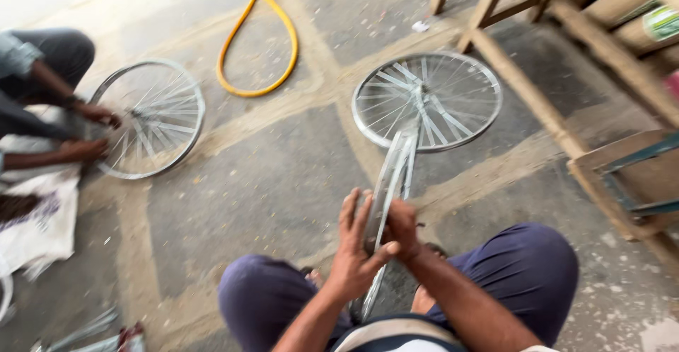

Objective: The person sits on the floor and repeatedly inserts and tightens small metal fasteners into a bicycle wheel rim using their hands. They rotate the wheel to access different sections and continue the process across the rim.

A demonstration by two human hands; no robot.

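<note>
Presently both hands, left hand (352,251) and right hand (402,230), clasp an upright spoked metal bicycle rim (391,182), fingers partly spread.

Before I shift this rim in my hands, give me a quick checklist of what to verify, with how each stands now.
1. Both hands on the rim: ok, left hand and right hand flank it.
2. Rim upright, edge-on between the knees: ok.
3. Firmness of grip: cannot tell, the picture is blurred.
4. Flat wheel ahead clear of the rim: cannot tell, they overlap in view.
5. Yellow hose out of the way: ok, lies well off.
6. Other person's wheel at a distance: ok, far to the side.
</note>
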